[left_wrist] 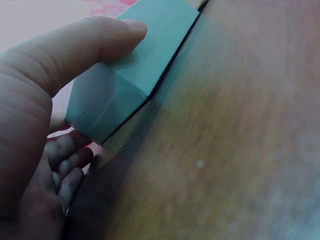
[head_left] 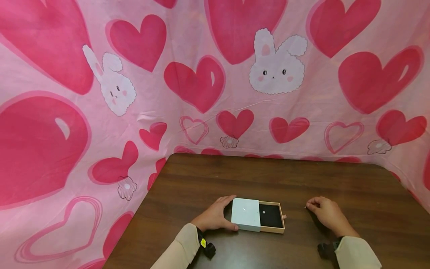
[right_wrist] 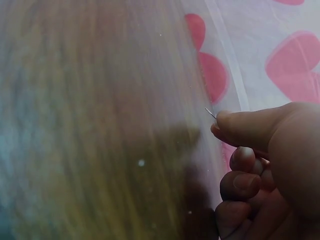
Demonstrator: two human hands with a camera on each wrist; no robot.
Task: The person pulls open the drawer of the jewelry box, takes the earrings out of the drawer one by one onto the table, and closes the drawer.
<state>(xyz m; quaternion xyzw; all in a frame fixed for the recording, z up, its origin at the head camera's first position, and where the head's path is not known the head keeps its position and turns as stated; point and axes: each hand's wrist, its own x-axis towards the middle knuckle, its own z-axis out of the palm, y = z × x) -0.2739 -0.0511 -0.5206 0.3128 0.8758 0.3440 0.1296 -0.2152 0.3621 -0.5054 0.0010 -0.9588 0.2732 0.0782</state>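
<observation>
A pale blue-green sliding jewellery box point(head_left: 245, 218) lies on the table, its drawer point(head_left: 273, 230) pulled partway out to the right. Inside the drawer is a black pad point(head_left: 273, 218) bearing one small white bead-like stud point(head_left: 264, 212). My left hand point(head_left: 215, 216) grips the box's left end, thumb on the near side and fingers on the far side. To the right of the box, just above the table, my right hand point(head_left: 328, 213) pinches a tiny stud earring point(right_wrist: 210, 113) between thumb and forefinger. Only its thin silver post shows; the fingertips hide the rest.
The brown wooden table point(head_left: 262, 175) extends behind and to both sides of the box. A pink curtain point(head_left: 242, 101) with hearts and rabbits hangs along the back and left edges. A short pink pull tab point(head_left: 284, 216) sticks out from the drawer's right end.
</observation>
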